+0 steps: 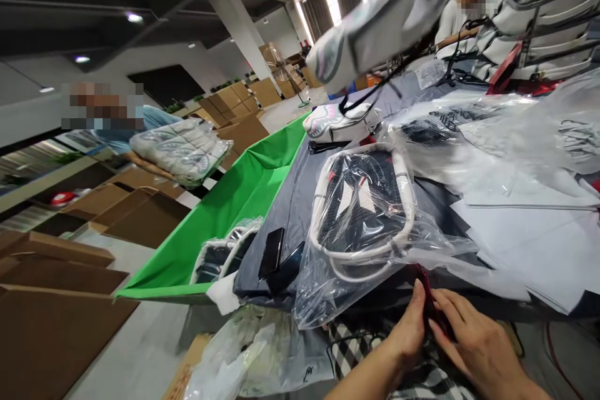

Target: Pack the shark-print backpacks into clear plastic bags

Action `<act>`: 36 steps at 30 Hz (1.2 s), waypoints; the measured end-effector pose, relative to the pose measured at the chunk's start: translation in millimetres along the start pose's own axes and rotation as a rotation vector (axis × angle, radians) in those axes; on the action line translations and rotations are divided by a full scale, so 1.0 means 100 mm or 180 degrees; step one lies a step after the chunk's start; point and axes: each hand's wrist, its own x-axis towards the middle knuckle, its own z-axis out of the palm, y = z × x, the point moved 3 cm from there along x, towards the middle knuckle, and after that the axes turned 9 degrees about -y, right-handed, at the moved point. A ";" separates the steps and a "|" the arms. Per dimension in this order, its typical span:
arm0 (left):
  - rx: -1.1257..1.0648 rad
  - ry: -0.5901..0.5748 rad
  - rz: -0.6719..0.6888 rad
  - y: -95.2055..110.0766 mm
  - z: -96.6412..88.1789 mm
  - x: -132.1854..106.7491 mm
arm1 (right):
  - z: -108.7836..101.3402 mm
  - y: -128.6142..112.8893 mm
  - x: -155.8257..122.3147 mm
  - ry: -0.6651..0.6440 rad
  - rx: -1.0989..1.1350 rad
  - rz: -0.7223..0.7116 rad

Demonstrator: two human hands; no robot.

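Your left hand (407, 332) and right hand (478, 345) meet at the bottom of the view. Their fingers are closed from both sides on a narrow dark red strip (429, 303). The strip's long axis runs from the near edge of the grey-covered table (293, 200) down toward you, leaning a little to your right. Its upper end sits at the mouth of a clear plastic bag (323, 287).

Inside that bag lies a black pouch with white trim (363, 206), its long axis pointing away from you. It carries a white tag, but no writing on it can be read. The loose plastic (307, 375) below the table edge bears a small dark printed mark, too small to make out.

Two dark phones (276, 256) lie just left of the bag, beside the green cloth trough (244, 194).
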 end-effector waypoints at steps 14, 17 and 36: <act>0.0222 0.0882 0.0911 -0.03 -0.07 0.04 | 0.38 0.77 -0.02 -0.0971 0.3110 0.2524; 0.0570 0.0841 0.0894 -0.01 -0.09 0.04 | 0.38 0.66 0.00 -0.1158 0.2944 0.2353; 0.6565 -0.1543 0.2488 0.67 -0.06 0.20 | -0.02 0.31 -0.25 -0.0479 0.0187 -0.0124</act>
